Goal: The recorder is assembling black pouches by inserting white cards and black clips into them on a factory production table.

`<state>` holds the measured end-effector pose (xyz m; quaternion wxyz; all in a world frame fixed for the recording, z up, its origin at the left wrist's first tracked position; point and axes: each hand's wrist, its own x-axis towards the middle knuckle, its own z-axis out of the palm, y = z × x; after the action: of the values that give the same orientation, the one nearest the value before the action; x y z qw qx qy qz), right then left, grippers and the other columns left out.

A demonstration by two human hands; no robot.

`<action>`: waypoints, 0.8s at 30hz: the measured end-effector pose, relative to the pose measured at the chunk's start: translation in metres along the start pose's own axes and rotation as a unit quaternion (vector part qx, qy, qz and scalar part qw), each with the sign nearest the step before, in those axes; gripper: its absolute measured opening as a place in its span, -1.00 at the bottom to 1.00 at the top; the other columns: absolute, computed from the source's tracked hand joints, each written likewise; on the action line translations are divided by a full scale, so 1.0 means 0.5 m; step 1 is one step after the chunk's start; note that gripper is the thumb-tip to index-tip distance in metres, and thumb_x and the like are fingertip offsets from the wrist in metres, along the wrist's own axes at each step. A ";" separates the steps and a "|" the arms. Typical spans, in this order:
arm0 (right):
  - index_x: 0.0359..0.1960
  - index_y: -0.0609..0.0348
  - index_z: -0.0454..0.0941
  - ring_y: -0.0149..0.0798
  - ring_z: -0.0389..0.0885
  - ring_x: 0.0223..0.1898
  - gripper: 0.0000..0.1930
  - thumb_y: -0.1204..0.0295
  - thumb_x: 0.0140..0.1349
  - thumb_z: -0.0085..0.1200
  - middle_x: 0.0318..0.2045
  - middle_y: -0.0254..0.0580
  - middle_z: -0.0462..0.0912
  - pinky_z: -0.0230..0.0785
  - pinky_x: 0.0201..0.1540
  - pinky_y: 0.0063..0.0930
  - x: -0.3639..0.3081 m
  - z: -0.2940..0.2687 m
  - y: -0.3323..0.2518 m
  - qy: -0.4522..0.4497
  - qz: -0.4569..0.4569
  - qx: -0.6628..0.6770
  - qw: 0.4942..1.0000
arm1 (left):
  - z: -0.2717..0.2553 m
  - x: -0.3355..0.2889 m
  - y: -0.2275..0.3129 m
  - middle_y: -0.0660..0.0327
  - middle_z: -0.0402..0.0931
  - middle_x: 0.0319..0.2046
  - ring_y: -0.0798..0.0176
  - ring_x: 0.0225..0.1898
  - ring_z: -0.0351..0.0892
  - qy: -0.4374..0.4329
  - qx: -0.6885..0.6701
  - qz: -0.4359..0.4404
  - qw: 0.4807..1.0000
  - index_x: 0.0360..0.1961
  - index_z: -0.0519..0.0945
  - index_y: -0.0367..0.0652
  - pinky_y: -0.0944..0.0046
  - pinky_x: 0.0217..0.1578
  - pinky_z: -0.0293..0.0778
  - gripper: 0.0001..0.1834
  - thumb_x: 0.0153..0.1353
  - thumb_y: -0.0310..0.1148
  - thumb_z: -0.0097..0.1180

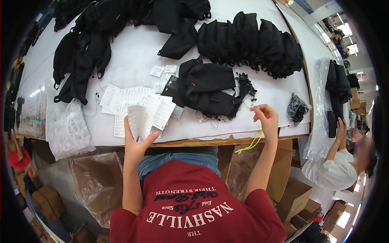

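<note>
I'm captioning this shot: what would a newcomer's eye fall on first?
Probably the row of black fabric items toward the far right of the white table. Next, the white printed cards in the left hand, near the table's front edge, and the bright yellow-green strip below the right hand.

on the surface (137,52), cards (162,111) lie left of a fabric stack (210,77), with cords (246,87) against the stack's right side and a packet (298,108) farther right. behind the stack lies a row of fabric pieces (247,40); boxes (293,196) sit below.
</note>
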<state>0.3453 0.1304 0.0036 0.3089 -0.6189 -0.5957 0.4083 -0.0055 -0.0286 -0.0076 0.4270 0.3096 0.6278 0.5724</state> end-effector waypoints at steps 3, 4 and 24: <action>-0.48 0.25 0.40 -0.46 0.40 -0.64 -0.88 0.48 0.12 0.06 -0.64 -0.23 0.49 0.27 -0.54 -0.66 -0.072 0.075 -0.055 -0.149 0.022 0.346 0.926 | 0.019 0.004 -0.020 0.04 0.27 0.12 0.21 0.08 0.35 -0.029 -0.014 -0.004 0.999 0.25 0.15 -0.31 0.28 0.10 0.26 -0.18 0.00 -0.42 0.33; -0.48 0.24 0.39 -0.49 0.35 -0.66 -0.88 0.49 0.11 0.06 -0.65 -0.26 0.46 0.22 -0.58 -0.66 -0.091 0.100 -0.059 -0.226 0.045 0.412 0.881 | 0.027 0.002 -0.017 0.09 0.31 0.07 0.23 0.07 0.35 -0.038 0.019 0.014 0.999 0.22 0.21 -0.29 0.29 0.08 0.26 -0.22 -0.01 -0.41 0.33; -0.43 0.22 0.61 -0.65 -0.08 -0.71 -0.93 0.52 0.07 0.24 -0.80 -0.56 0.03 -0.28 -0.62 -0.61 -0.169 0.299 -0.190 -0.116 -0.171 0.049 0.977 | 0.055 -0.042 0.021 0.26 0.41 -0.55 0.41 -0.57 0.36 -0.018 0.138 0.176 0.975 -0.34 0.62 -0.30 0.41 -0.55 0.24 -0.86 0.01 -0.57 0.24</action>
<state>0.1723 0.0406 0.0268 0.3333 -0.4406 -0.7035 0.4470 0.0273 -0.0328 0.0070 0.2843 0.4810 0.6287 0.5409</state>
